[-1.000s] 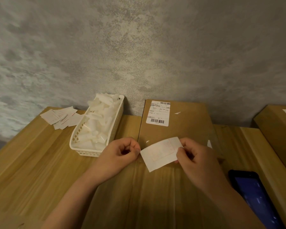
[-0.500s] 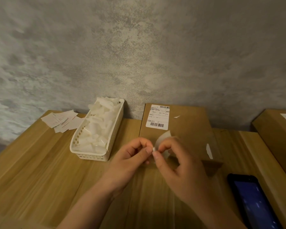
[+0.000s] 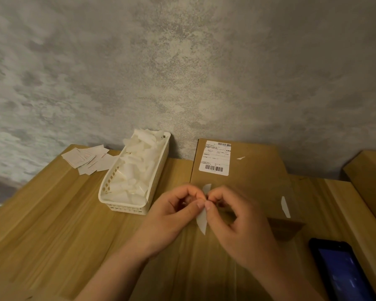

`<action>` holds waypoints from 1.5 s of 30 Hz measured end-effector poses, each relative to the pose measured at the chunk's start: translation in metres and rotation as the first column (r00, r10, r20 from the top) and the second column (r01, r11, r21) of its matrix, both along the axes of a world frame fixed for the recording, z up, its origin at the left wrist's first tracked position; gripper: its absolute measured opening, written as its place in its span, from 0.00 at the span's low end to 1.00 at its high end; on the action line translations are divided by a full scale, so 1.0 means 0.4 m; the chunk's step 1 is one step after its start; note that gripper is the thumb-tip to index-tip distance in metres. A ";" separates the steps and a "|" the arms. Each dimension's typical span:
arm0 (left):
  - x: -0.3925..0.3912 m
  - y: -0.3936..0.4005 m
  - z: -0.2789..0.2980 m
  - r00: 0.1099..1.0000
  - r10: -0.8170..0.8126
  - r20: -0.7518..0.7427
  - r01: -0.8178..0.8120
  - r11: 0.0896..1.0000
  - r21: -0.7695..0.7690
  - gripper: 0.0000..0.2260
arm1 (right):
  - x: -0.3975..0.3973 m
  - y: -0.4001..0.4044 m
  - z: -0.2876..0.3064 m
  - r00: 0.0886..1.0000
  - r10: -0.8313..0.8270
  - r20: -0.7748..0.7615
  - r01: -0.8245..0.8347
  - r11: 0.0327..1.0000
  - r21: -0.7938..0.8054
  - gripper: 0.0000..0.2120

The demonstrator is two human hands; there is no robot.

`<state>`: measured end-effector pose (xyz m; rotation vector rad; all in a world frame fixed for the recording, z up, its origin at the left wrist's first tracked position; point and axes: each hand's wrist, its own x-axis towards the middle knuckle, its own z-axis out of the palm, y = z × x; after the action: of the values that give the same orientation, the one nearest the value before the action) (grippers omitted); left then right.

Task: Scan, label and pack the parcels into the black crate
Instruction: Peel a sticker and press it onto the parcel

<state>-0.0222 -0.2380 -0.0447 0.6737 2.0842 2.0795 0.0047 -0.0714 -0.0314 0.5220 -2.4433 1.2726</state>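
White basket of paper scraps sits left of the labelled cardboard parcel; both hands, left hand and right hand, together pinch a white label above the table.

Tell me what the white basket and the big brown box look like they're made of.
The basket looks like moulded plastic, off-white and smooth, with a slotted lattice wall. The box looks like matte brown cardboard, flat and dull, with a printed paper label stuck on top.

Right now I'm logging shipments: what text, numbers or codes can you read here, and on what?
Nothing can be quoted.
Box label: barcodes and print, too small to read.
Slips by the basket: faint marks, blurred.
Phone screen: no text.
Held sticker: blank.
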 end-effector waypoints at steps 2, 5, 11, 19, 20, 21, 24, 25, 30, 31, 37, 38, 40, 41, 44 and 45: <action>-0.005 -0.009 -0.002 1.000 0.016 -0.004 -0.016 1.000 -0.006 0.09 | -0.007 -0.005 0.001 1.000 0.015 0.022 -0.014 1.000 -0.006 0.06; -0.014 -0.031 -0.006 0.999 0.048 0.019 -0.048 0.999 -0.019 0.09 | -0.021 -0.010 -0.003 0.996 0.016 0.087 -0.012 0.999 -0.050 0.05; -0.035 -0.116 0.003 0.949 0.106 0.297 -0.172 0.963 0.206 0.06 | -0.065 0.028 0.000 0.954 -0.069 0.291 0.159 0.941 -0.299 0.04; -0.093 -0.327 -0.002 0.824 0.472 0.313 -0.539 0.824 0.174 0.09 | -0.121 0.087 -0.021 0.931 -0.255 0.263 0.342 0.862 -0.374 0.07; -0.101 -0.354 -0.009 0.816 0.523 0.245 -0.553 0.830 0.071 0.08 | -0.125 0.089 -0.021 0.933 -0.253 0.258 0.338 0.861 -0.380 0.07; -0.105 -0.376 -0.015 0.816 0.551 0.177 -0.554 0.832 -0.036 0.07 | -0.128 0.088 -0.019 0.936 -0.244 0.255 0.330 0.861 -0.388 0.07; -0.120 -0.406 -0.045 0.788 0.615 0.029 -0.575 0.751 -0.324 0.07 | -0.132 0.083 -0.018 0.942 -0.218 0.255 0.310 0.856 -0.414 0.06; -0.126 -0.404 -0.054 0.770 0.637 -0.032 -0.592 0.694 -0.410 0.09 | -0.134 0.081 -0.018 0.943 -0.213 0.257 0.306 0.859 -0.411 0.06; -0.141 -0.378 -0.081 0.682 0.671 -0.290 -0.679 0.434 -0.592 0.08 | -0.134 0.079 -0.023 0.941 -0.229 0.250 0.310 0.880 -0.361 0.06; -0.143 -0.375 -0.085 0.672 0.666 -0.324 -0.693 0.410 -0.593 0.07 | -0.133 0.080 -0.024 0.941 -0.232 0.248 0.310 0.883 -0.352 0.06; -0.148 -0.383 -0.097 0.614 0.669 -0.417 -0.733 0.288 -0.617 0.08 | -0.126 0.085 -0.023 0.945 -0.236 0.225 0.309 0.870 -0.385 0.07; -0.148 -0.385 -0.096 0.608 0.675 -0.419 -0.733 0.275 -0.622 0.09 | -0.125 0.086 -0.024 0.946 -0.236 0.223 0.308 0.869 -0.387 0.07; -0.147 -0.386 -0.093 0.604 0.682 -0.411 -0.730 0.268 -0.628 0.11 | -0.122 0.088 -0.025 0.949 -0.231 0.216 0.299 0.877 -0.375 0.08; -0.145 -0.385 -0.090 0.605 0.683 -0.409 -0.731 0.273 -0.625 0.11 | -0.120 0.089 -0.025 0.951 -0.228 0.207 0.291 0.885 -0.363 0.08; -0.134 -0.375 -0.070 0.593 0.680 -0.431 -0.762 0.302 -0.573 0.09 | -0.116 0.101 -0.025 0.967 -0.205 0.152 0.243 0.919 -0.310 0.08; -0.127 -0.365 -0.058 0.590 0.672 -0.447 -0.776 0.319 -0.544 0.08 | -0.113 0.104 -0.022 0.972 -0.202 0.118 0.228 0.931 -0.285 0.07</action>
<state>-0.0731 -0.3841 -0.0678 -0.3795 3.3836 1.1404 -0.0406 -0.0296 -0.0402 0.1163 -2.2411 1.5551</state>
